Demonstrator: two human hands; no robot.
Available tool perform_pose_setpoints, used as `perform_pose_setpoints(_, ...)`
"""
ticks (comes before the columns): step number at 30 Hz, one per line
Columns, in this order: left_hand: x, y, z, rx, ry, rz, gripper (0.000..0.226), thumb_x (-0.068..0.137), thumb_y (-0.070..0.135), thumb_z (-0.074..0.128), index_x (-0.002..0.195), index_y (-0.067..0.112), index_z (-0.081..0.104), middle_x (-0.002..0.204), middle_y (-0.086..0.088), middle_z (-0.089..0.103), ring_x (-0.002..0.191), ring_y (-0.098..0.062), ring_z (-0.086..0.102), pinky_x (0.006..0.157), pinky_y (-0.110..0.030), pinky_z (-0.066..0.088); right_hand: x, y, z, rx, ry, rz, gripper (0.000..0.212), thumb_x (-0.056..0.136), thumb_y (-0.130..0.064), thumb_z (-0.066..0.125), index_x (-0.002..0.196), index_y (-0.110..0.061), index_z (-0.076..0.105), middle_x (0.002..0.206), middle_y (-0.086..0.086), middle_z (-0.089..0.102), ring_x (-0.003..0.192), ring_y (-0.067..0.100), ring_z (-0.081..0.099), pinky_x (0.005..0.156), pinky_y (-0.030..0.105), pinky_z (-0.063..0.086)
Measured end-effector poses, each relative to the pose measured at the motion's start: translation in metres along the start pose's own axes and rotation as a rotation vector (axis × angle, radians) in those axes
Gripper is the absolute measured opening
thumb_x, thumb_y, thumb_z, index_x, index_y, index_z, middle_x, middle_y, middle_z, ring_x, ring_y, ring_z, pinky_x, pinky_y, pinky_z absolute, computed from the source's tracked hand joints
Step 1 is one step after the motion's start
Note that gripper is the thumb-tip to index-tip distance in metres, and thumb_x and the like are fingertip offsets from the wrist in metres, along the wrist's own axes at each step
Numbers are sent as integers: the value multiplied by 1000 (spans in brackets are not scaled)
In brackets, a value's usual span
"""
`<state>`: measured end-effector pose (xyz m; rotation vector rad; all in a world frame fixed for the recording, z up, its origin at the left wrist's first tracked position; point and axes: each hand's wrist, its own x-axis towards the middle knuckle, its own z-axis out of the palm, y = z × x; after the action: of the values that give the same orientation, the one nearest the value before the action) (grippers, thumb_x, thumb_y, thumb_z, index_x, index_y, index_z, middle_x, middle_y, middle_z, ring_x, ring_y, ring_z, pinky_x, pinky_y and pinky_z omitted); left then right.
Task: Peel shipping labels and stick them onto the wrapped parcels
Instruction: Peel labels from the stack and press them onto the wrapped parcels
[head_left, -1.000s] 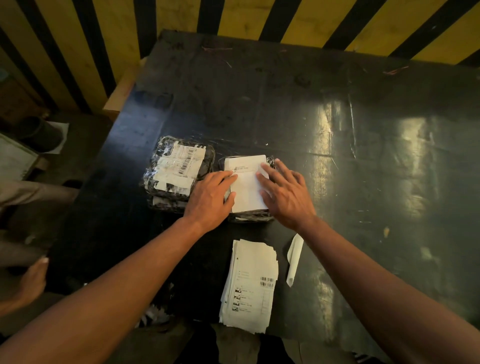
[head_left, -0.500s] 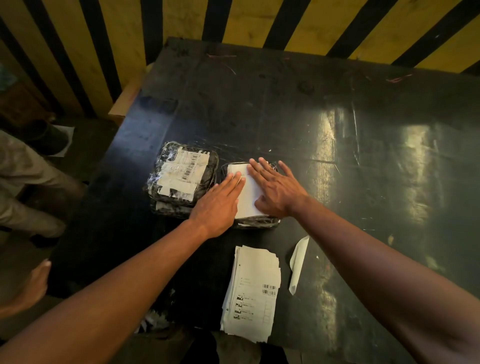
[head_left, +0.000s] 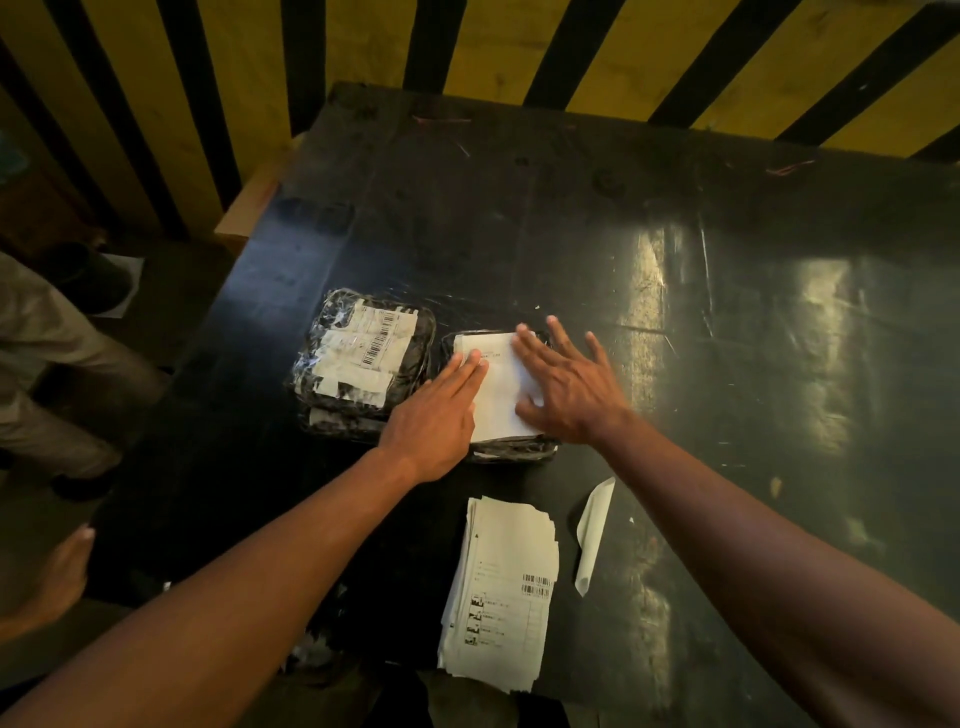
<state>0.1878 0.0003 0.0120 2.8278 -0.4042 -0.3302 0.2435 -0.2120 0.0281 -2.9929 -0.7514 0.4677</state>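
Two dark plastic-wrapped parcels lie side by side on the black table (head_left: 727, 322). The left parcel (head_left: 363, 364) carries barcode labels on top. On the right parcel (head_left: 511, 449) lies a white shipping label (head_left: 498, 395). My left hand (head_left: 436, 415) lies flat on the label's left edge, fingers together. My right hand (head_left: 566, 384) presses flat on the label's right side, fingers spread. Neither hand holds anything. A stack of unpeeled labels (head_left: 501, 592) sits near the table's front edge.
A strip of peeled backing paper (head_left: 592, 535) lies right of the label stack. Another person's trouser leg (head_left: 57, 374) and hand (head_left: 52, 582) are at the left, off the table. A yellow-and-black striped wall (head_left: 467, 47) stands behind the table.
My right hand has slid toward the right side of the label, its fingers spreading. My left hand has stayed flat on the label's left edge.
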Motion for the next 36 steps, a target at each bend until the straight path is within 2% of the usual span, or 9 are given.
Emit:
perform_pose_setpoints(2, -1, 2, -1, 6, 7, -4, 62, 111, 26, 28, 165, 20, -1, 172, 7, -9, 157, -6, -9, 121, -24, 2, -6, -7, 3, -20, 7, -87, 69, 104, -47, 32, 165, -34, 2, 172, -14, -3, 159, 21, -13, 126, 60, -2)
perform_pose_setpoints(4, -1, 1, -2, -1, 12, -4, 61, 111, 27, 28, 165, 21, 0, 172, 8, -8, 157, -4, -10, 121, -24, 3, -10, -10, 6, -11, 16, -55, 65, 106, -45, 28, 164, -35, 3, 171, -16, -1, 159, 20, -11, 125, 63, -4)
perform_pose_setpoints(11, -1, -4, -4, -49, -4, -17, 60, 111, 34, 26, 165, 29, 3, 171, 17, -6, 156, 0, -8, 120, -32, 31, -28, 13, 12, -18, 90, 108, 62, 104, -57, 23, 163, -36, 18, 170, -18, 8, 159, 20, -7, 124, 65, -3)
perform_pose_setpoints(14, -1, -2, -3, -56, -5, -28, 59, 111, 32, 26, 165, 29, 2, 171, 16, -7, 156, -1, -8, 122, -33, 29, -29, 6, 12, 5, 100, 85, 60, 107, -48, 24, 164, -31, 16, 172, -12, 8, 159, 22, -10, 126, 61, -4)
perform_pose_setpoints(17, -1, -1, -2, -57, -8, -31, 59, 111, 31, 27, 165, 29, 2, 171, 15, -7, 156, -1, -8, 125, -34, 27, -32, -12, 17, 25, 85, -61, 61, 107, -33, 29, 165, -31, 10, 171, -11, 6, 159, 24, -9, 127, 59, -4)
perform_pose_setpoints(23, -1, -2, -2, -48, -21, -39, 60, 111, 32, 28, 165, 30, 1, 171, 18, -9, 156, 0, -8, 123, -38, 33, -54, 0, 29, 14, 90, -19, 62, 101, -41, 13, 163, -39, 14, 169, -19, 11, 159, 20, -1, 125, 63, 1)
perform_pose_setpoints(29, -1, 0, 1, -72, -27, -48, 59, 111, 30, 27, 165, 29, 2, 171, 17, -8, 157, -2, -8, 124, -44, 33, -59, -11, 29, 49, 131, -27, 59, 104, -41, 21, 162, -30, 27, 168, -11, 20, 159, 20, 3, 128, 57, 4)
perform_pose_setpoints(33, -2, -2, 2, -74, -34, -36, 59, 112, 30, 26, 164, 27, 0, 171, 15, -9, 156, -2, -10, 125, -43, 30, -64, -29, 46, 65, 125, -114, 61, 105, -41, 19, 164, -30, 13, 170, -10, 11, 159, 16, 1, 128, 56, 9)
perform_pose_setpoints(36, -2, -5, 1, -75, -47, -23, 60, 112, 32, 26, 164, 28, -2, 171, 16, -10, 157, -3, -10, 125, -45, 29, -88, -16, 57, 17, 148, -89, 61, 106, -39, 24, 165, -31, 8, 171, -11, 5, 159, 17, -3, 128, 59, 4)
